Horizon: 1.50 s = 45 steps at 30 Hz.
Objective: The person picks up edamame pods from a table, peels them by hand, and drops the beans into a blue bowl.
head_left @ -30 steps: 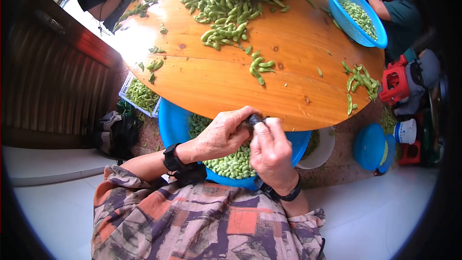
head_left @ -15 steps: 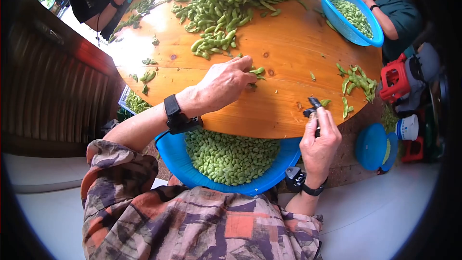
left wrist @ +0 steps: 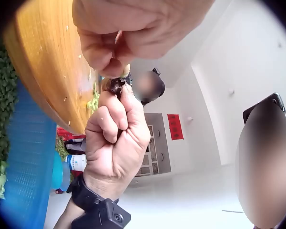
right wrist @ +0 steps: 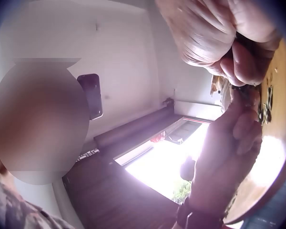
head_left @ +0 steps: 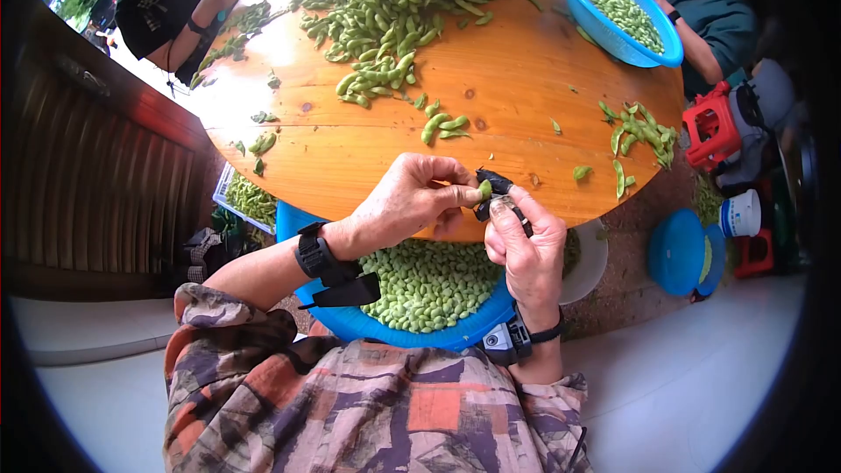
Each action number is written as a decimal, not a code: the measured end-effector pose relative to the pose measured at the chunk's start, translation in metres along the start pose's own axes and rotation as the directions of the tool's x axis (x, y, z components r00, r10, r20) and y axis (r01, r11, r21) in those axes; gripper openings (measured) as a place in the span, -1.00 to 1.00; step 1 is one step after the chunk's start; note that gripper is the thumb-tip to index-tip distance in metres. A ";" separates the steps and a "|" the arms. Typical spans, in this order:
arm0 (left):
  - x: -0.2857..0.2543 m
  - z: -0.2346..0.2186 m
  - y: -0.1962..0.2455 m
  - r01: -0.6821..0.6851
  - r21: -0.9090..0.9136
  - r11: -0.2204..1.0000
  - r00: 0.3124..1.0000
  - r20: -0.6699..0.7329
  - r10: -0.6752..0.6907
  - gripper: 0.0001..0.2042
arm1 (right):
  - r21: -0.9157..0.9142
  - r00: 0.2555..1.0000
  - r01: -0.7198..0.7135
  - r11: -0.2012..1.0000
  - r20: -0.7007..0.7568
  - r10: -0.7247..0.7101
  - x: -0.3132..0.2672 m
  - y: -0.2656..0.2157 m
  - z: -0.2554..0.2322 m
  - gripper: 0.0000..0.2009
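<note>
At the orange wooden bench's (head_left: 350, 153) near edge, the left hand (head_left: 410, 200) is pinching a pod (head_left: 484, 190) beside a black tool (head_left: 496, 180) the right hand (head_left: 528, 250) is gripping. More pods (head_left: 381, 17) are lying across the wood; a slatted door (head_left: 105, 149) is standing left, a red stool (head_left: 711, 129) right.

Both hands are right up close together out front, fingertips just about meeting. Left forearm (head_left: 254, 273) is bare and slants in, left hand (head_left: 407, 201) back-side up with thumb and finger pinching. Right forearm (head_left: 539, 370) comes up way steeper, wrist below the knuckles. Right hand (head_left: 530, 250) is gripping, and from the left wrist view you can see some fingers folded toward the palm.
</note>
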<state>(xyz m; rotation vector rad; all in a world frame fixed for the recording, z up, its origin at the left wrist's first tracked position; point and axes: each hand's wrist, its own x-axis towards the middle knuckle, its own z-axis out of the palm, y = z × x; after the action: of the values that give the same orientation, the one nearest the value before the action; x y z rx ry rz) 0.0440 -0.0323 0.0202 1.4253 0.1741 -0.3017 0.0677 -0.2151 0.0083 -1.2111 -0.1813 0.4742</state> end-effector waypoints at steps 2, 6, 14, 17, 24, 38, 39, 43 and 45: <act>0.000 0.000 -0.008 -0.035 0.023 0.999 0.999 -0.002 0.035 -0.87 | 0.035 0.999 -0.034 0.999 0.022 0.033 -0.003 0.003 -0.001 -0.82; -0.004 0.001 -0.013 -0.112 0.102 0.988 0.991 -0.056 0.118 -0.91 | 0.033 0.999 -0.050 0.998 0.022 0.049 -0.006 0.003 0.001 -0.82; -0.017 -0.005 -0.025 0.158 -0.476 0.865 0.978 0.196 -0.072 -0.90 | 0.324 0.927 -0.341 0.883 0.272 0.259 0.005 0.009 -0.020 -0.88; -0.020 -0.005 -0.034 0.135 -0.512 0.849 0.978 0.205 -0.032 -0.89 | 0.238 0.962 -0.221 0.946 0.211 0.172 -0.003 0.015 -0.014 -0.89; -0.021 0.021 -0.034 -0.126 -0.254 0.959 0.990 -0.097 0.104 -0.93 | -0.474 0.964 0.258 0.842 0.073 -0.255 -0.011 0.016 0.006 -0.87; -0.022 -0.009 -0.034 0.086 -0.428 0.900 0.984 0.180 -0.008 -0.76 | -0.203 1.000 0.012 0.979 -0.022 -0.017 -0.012 0.020 0.003 -0.90; -0.023 -0.009 -0.037 0.064 -0.447 0.892 0.984 0.179 0.019 -0.76 | -0.206 1.000 0.011 0.979 -0.021 -0.015 -0.011 0.024 0.004 -0.90; -0.025 -0.001 -0.037 0.001 -0.389 0.921 0.989 0.136 0.056 -0.80 | -0.689 0.862 0.422 0.589 0.106 -0.495 -0.013 0.028 0.008 -0.88; -0.027 0.001 -0.040 -0.070 -0.351 0.934 0.991 0.080 0.104 -0.85 | -0.652 0.893 0.378 0.658 0.068 -0.446 -0.014 0.028 0.009 -0.87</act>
<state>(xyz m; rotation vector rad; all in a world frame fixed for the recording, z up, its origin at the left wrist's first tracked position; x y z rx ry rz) 0.0060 -0.0349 -0.0094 1.0607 0.0789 -0.2522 0.0448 -0.2066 -0.0129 -1.8186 -0.5649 -0.0837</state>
